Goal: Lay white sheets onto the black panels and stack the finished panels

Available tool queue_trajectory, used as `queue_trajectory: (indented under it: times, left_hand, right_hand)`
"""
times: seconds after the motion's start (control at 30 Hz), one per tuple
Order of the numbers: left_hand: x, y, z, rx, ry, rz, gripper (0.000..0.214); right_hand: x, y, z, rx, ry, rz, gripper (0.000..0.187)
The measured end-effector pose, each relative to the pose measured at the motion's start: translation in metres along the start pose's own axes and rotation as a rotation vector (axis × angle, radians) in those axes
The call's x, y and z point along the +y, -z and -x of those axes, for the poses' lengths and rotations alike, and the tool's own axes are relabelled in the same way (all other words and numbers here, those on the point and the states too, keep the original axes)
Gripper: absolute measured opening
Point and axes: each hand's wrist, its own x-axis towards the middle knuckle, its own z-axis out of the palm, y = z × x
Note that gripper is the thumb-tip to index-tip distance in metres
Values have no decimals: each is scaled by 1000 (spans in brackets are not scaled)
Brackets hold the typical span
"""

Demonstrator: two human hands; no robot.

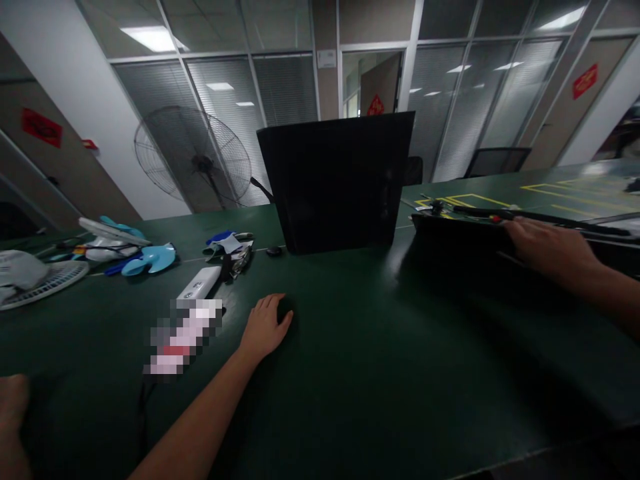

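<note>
Case (460, 240): sitting at right above the green table (360, 347); whether its base is touching, you cannot tell.
Right hand (550, 250): lying over the case's edge, fingers pressing together; thumb hiding, so you cannot tell whether it is pinching.
Left hand (265, 328): resting on the table, thumb spreading from the fingers, holding nothing.
Cables (480, 213): lying along the case top; possibly sliding or snagging if you are tipping it.
Panel (340, 187): standing upright near the case; possibly toppling if the case is knocking it.
Cord (141, 413): running beside your left forearm; possibly catching it.
Near edge: crossing lower right, below the case.
Open room: stretching between left hand and case.
</note>
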Motion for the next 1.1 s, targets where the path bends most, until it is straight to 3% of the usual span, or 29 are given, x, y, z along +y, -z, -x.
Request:
queue_trajectory:
  times: [0.17, 0.3, 0.47, 0.57, 0.77, 0.93, 1.1]
  left_hand:
    - [-2, -2, -1, 10, -1, 20, 53]
    - [-3, -3, -2, 4, 0, 16, 53]
    - [-4, -3, -1, 3, -10, 19, 53]
    - [-3, -2, -1, 2, -13, 19, 54]
    - [-2, 1, 0, -2, -20, 23, 53]
    - [-3, 0, -1, -4, -17, 28, 53]
    - [-2, 0, -1, -12, -16, 17, 53]
  right_hand:
    - [29, 35, -37, -87, -194, 62, 47]
    - [39, 67, -53, -82, -146, 62, 49]
    - [18, 105, -49, 56, 1, 18, 42]
    - [2, 115, -46, 56, 47, 33, 39]
    - [-13, 107, -45, -158, 21, 167, 32]
    - [-27, 88, -35, -212, -5, 184, 31]
    - [-44, 41, -12, -119, 241, 141, 32]
